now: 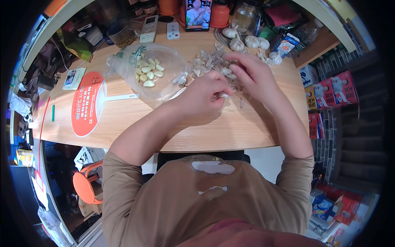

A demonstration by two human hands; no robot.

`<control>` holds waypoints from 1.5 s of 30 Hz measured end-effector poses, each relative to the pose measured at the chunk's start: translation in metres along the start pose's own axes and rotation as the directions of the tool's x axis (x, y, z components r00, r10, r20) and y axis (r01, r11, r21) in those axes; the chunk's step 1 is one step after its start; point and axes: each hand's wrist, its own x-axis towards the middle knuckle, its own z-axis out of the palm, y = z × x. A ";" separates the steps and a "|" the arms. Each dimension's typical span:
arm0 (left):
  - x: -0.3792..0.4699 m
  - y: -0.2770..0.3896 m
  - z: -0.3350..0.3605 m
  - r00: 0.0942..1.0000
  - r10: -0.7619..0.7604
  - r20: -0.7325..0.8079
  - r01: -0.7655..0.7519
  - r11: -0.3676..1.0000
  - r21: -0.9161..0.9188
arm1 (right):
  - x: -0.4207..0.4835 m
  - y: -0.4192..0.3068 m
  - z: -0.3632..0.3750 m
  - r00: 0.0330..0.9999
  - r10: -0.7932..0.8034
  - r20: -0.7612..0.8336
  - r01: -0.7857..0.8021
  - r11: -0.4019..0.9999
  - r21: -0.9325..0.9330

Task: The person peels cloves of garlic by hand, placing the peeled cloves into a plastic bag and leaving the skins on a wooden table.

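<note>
My left hand (206, 92) is closed on a small pale garlic clove (224, 95), partly hidden by the fingers. Close to its right, my right hand (250, 72) reaches over a heap of dry garlic skins (209, 61), with thumb and forefinger apart; whether its fingertips touch a skin cannot be told. Peeled garlic cloves (149, 75) lie in a group on a clear plastic bag (171, 66) to the left of the heap. Whole garlic bulbs (237, 44) stand behind my right hand, some on a dark round mat (218, 36).
A red and white hand fan (88, 105) lies at the left of the wooden table (197, 132). Along the back are a glass cup (122, 35), two remote controls (149, 29), a propped phone (198, 15), a glass jar (243, 18) and a small carton (285, 44).
</note>
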 end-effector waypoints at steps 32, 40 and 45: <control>0.007 -0.011 -0.010 0.946 -0.324 0.013 0.243 0.684 -0.687 | 0.068 0.042 0.000 0.989 -0.041 0.144 0.024 0.993 0.113; 0.003 -0.020 -0.007 0.951 -0.232 0.205 0.274 0.325 -0.905 | -0.012 0.001 -0.002 0.961 -0.070 0.267 -0.088 0.839 0.538; 0.007 -0.004 -0.007 0.933 -0.280 0.225 0.315 0.337 -0.887 | -0.023 0.005 0.007 0.979 -0.069 0.193 -0.039 0.862 0.505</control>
